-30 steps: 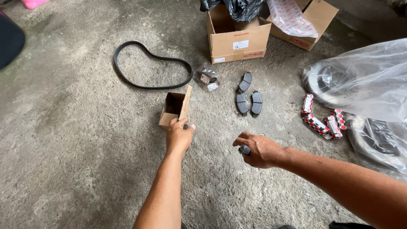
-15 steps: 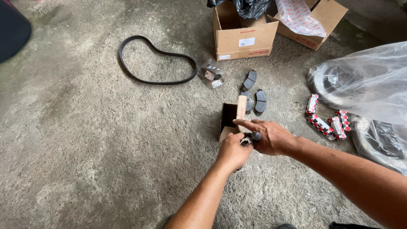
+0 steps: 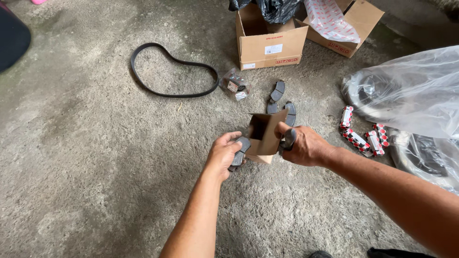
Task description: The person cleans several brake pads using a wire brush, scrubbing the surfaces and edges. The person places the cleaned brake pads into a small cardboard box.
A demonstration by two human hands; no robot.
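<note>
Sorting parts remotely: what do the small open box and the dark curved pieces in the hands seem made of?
Small box: plain brown cardboard, matte, with folded flaps. Curved pieces: dark grey, dull and grainy, probably pressed friction material like the brake pads on the floor; any backing is hidden.

Head view — steep downward, close over hands (image 3: 267, 148)

The grey pad (image 3: 238, 155) in the left hand (image 3: 224, 154) is partly hidden by the fingers and the small brown carton (image 3: 264, 137). Another pad (image 3: 289, 138) is largely covered by the right hand (image 3: 306, 146). The plastic-wrapped parts (image 3: 411, 91) are cut off at the right edge, their contents blurred
</note>
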